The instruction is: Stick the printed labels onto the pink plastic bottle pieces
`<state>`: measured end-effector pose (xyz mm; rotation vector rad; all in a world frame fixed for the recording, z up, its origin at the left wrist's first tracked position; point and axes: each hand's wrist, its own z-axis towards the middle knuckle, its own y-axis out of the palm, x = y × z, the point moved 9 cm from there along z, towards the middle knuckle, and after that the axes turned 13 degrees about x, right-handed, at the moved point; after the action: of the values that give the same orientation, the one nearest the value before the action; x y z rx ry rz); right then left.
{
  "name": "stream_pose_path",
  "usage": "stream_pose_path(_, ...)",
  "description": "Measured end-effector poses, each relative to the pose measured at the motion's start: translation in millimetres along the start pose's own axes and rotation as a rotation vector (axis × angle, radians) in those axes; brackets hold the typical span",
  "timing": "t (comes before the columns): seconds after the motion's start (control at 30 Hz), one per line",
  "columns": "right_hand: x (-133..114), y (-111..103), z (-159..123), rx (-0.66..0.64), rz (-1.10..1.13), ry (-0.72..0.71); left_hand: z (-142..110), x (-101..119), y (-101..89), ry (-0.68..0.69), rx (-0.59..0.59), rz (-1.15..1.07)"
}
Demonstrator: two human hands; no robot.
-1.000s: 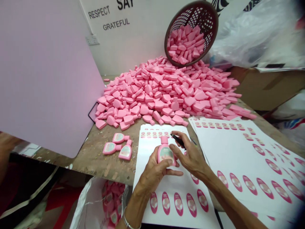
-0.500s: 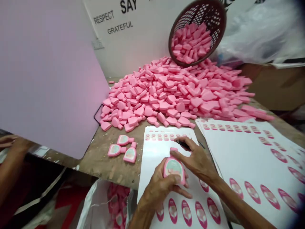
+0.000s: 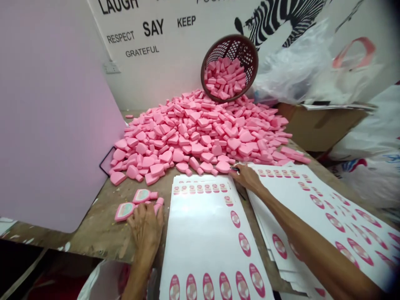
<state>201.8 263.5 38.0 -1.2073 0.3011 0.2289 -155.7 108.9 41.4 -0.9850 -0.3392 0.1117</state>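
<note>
My left hand (image 3: 145,225) is low over the small group of labelled pink bottles at the left, with its fingers curled down onto a pink bottle mostly hidden beneath them. Beside those fingers lie one labelled pink bottle (image 3: 124,211) and, just behind, another labelled bottle (image 3: 141,195). A pink neck (image 3: 159,201) shows past my thumb. My right hand (image 3: 246,177) is closed around a small dark tool (image 3: 235,169), only its tip visible. Its fingertips reach the near end of a plain pink bottle (image 3: 223,167) at the front of the pile (image 3: 200,129).
A label sheet stack (image 3: 203,233) lies between my arms, another stack (image 3: 300,200) to the right. A tipped brown basket (image 3: 254,62) spills bottles behind. A large pale panel (image 3: 56,116) stands left, a white sack (image 3: 96,283) below, a cardboard box (image 3: 318,125) at right.
My left hand has moved left from over the sheet to the labelled bottles, and the bottle it held is out of sight. My right hand has moved forward to the pile. The view has shifted.
</note>
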Motion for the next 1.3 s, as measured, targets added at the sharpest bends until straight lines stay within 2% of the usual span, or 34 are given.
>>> stream_pose_path(0.07, -8, -22, -12, -0.029, 0.033, -0.059, 4, 3, -13.9, -0.039, 0.061, -0.030)
stream_pose_path(0.1, -16, -33, -22, -0.077, 0.072, -0.116, 5, 10, -19.5, -0.056, 0.065, -0.128)
stream_pose_path(0.13, -32, -41, -37, -0.179, 0.152, -0.224, 4, 20, -21.7, -0.077, 0.027, -0.289)
stream_pose_path(0.17, -49, -49, -55, -0.283, 0.231, -0.321, 0, 34, -18.6, -0.102, -0.080, -0.489)
stream_pose_path(0.2, -66, -56, -76, -0.385, 0.303, -0.410, -10, 53, -9.8, -0.135, -0.279, -0.704)
stream_pose_path(0.23, -81, -62, -98, -0.480, 0.367, -0.483, -26, 76, -1.0, -0.172, -0.526, -0.905)
stream_pose_path(0.3, -100, -69, -135, -0.596, 0.462, -0.546, -70, 118, 3.5, -0.220, -1.002, -1.183)
stream_pose_path(0.33, -102, -69, -149, -0.615, 0.490, -0.531, -91, 131, 1.3, -0.238, -1.171, -1.255)
stream_pose_path(0.37, -97, -66, -158, -0.603, 0.499, -0.477, -107, 137, -0.4, -0.264, -1.271, -1.294)
stream_pose_path(0.4, -86, -62, -163, -0.566, 0.481, -0.386, -117, 136, 0.7, -0.314, -1.294, -1.307)
stream_pose_path(0.43, -70, -57, -166, -0.503, 0.430, -0.270, -122, 130, 4.1, -0.378, -1.254, -1.299)
stream_pose_path(0.47, -50, -53, -169, -0.423, 0.345, -0.150, -123, 119, 8.8, -0.450, -1.164, -1.280)
stream_pose_path(0.53, -17, -48, -181, -0.272, 0.135, 0.011, -118, 90, 16.9, -0.582, -0.929, -1.217)
stream_pose_path(0.57, -9, -47, -189, -0.214, 0.036, 0.035, -115, 77, 19.2, -0.620, -0.831, -1.181)
stream_pose_path(0.63, -9, -45, -206, -0.111, -0.103, 0.001, -114, 63, 23.0, -0.651, -0.743, -1.128)
stream_pose_path(0.77, -26, -47, -231, 0.060, -0.204, -0.004, -116, 64, 26.7, -0.614, -0.708, -1.105)
stream_pose_path(0.9, -20, -57, -237, 0.149, -0.126, 0.159, -124, 71, 30.0, -0.598, -0.717, -1.147)
stream_pose_path(0.97, -9, -58, -234, 0.135, 0.004, 0.271, -127, 72, 31.0, -0.609, -0.720, -1.169)
stream_pose_path(1.03, -3, -51, -230, 0.066, 0.197, 0.347, -127, 73, 29.8, -0.603, -0.718, -1.157)
stream_pose_path(1.13, -8, -43, -221, 0.016, 0.360, 0.304, -124, 76, 24.2, -0.591, -0.730, -1.157)
stream_pose_path(1.3, -19, -39, -211, 0.047, 0.267, 0.188, -125, 70, 20.1, -0.732, -0.716, -1.213)
